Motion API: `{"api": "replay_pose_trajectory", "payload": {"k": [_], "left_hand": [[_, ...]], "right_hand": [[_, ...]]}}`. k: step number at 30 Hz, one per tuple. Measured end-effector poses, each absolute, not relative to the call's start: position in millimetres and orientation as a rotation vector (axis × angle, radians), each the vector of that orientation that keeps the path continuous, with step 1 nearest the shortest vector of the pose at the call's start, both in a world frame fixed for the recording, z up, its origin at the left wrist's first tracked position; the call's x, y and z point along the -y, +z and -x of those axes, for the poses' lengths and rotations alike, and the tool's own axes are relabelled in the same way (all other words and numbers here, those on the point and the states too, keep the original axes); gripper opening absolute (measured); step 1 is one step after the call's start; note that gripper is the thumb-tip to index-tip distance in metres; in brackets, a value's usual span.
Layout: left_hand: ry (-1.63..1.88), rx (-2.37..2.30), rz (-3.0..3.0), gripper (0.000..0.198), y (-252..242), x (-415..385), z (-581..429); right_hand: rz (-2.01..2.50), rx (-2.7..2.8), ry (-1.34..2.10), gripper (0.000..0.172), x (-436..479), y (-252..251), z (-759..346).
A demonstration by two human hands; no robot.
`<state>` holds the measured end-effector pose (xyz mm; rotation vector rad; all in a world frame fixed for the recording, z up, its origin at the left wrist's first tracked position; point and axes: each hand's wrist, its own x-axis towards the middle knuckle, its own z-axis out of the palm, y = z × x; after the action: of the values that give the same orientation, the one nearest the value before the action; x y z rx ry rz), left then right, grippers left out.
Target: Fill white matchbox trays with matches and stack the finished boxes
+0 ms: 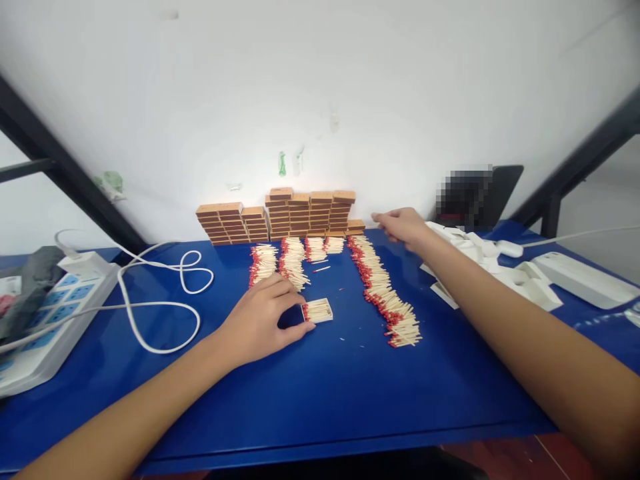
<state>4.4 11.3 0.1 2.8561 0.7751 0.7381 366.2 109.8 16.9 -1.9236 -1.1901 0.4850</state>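
On the blue table lies a small open matchbox tray filled with red-tipped matches. My left hand rests beside it, thumb and forefinger pinching its left end. My right hand reaches far back toward the stacked matchboxes by the wall, its fingers curled near the small right-end stack; what they hold, if anything, is hidden. Between the hands run rows of loose matches: short piles near the stacks and a long band slanting to the right.
A white power strip with a looping white cable lies at the left. White plastic parts and a white device sit at the right. Black metal struts rise at both sides against the white wall.
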Motion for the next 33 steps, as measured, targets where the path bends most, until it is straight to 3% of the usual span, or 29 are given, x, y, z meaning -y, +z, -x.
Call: {"api": "replay_pose_trajectory", "payload": {"k": [4, 10, 18, 24, 28, 33], "left_hand": [[0.768, -0.785, -2.831, 0.023, 1, -12, -5], [0.759, -0.797, -2.830, 0.024, 0, -14, -3], [0.756, -0.801, -2.827, 0.026, -1, -14, -4], [1.089, -0.931, -2.863, 0.024, 4, -17, -3], [1.312, -1.112, -2.837, 0.026, 8, -19, -1], [1.350, -1.256, -2.725, 0.024, 11, -19, 0]], "right_hand": [[1.902, 1.161, 0.584, 0.037, -123, 1, -346], [1.817, 1.130, 0.619, 0.022, -123, -3, -346], [1.778, 1.064, 0.633, 0.028, -125, -3, -344], [1.609, 1.038, 0.558, 0.024, -88, 25, -339], [1.401, 1.382, 0.828, 0.025, -44, 43, -311], [1.321, 1.619, 0.972, 0.033, -12, 43, -271]]}}
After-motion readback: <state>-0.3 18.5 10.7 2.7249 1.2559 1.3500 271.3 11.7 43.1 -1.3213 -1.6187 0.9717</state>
